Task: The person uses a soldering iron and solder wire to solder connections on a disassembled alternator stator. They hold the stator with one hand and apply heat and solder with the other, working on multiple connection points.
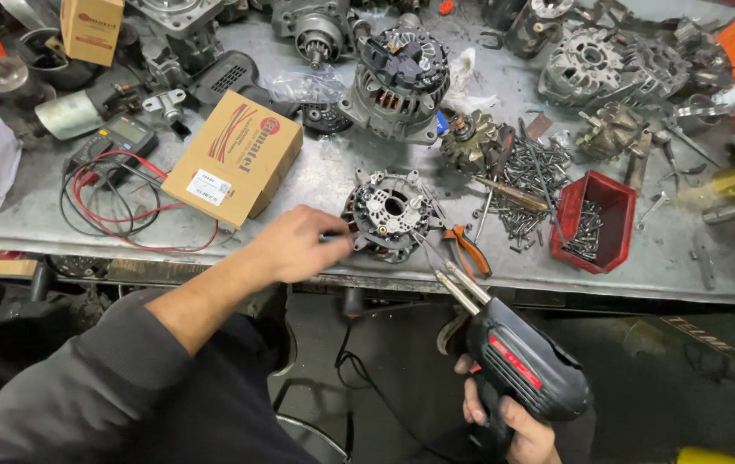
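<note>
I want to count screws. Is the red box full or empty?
Neither: the red box is partly filled; screws lie along its left side, bare red bottom shows elsewhere.

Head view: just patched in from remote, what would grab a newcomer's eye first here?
Near the bench's front edge, the left hand touches a round alternator part, while the right hand grips a black soldering gun whose tip points up at that part. To the right stands a red bin of screws beside a loose pile of screws; to the left lies a tan cardboard box next to a multimeter with red leads.
</note>
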